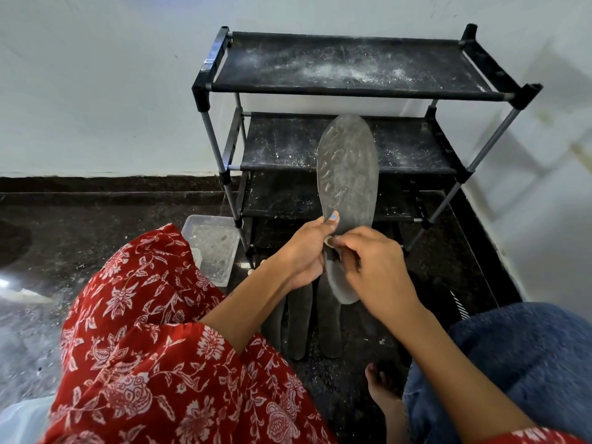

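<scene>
Over red floral cloth [160, 363], left hand [301, 254] and right hand [374, 267], arms extended, pinch a grey insole [347, 174] upright.

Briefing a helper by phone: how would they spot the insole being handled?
In front of the black shoe rack, the left hand and right hand hold one grey insole. Unlike the insoles lying on the floor, it stands raised, toe up.

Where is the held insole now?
Centre of the head view: the insole stands upright before the shoe rack, gripped low by the left hand and right hand.
</scene>
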Demonstrator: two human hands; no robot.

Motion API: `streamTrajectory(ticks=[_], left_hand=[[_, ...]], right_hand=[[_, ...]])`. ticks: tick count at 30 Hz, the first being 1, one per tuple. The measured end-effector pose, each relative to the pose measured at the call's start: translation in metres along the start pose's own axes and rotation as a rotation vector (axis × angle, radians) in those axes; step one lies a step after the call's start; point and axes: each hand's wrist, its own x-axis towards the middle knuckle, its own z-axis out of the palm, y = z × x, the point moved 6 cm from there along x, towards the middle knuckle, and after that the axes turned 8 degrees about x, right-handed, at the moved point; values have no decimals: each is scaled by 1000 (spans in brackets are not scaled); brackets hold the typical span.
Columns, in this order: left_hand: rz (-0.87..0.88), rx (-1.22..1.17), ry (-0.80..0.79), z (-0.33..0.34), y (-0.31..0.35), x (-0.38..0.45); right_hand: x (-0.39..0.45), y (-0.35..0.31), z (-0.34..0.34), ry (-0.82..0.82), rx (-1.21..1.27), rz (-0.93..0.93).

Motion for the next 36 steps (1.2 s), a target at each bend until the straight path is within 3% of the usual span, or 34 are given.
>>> streamTrajectory(ticks=[6, 12, 17, 24, 36], left_hand=[[-33, -19, 46, -5, -4, -2], [-17, -1, 39, -2, 2, -1], [-51, 29, 86, -4, -1, -1], [-61, 73, 33, 2, 2, -5], [-8, 54, 13, -2, 7, -7]], right_hand=[[-10, 5, 14, -196, 54, 86], [-2, -2, 1, 9, 49, 33], [-11, -1, 18, -110, 13, 82], [-6, -3, 8, -3, 5, 53], [-10, -2, 15, -197, 49, 51]])
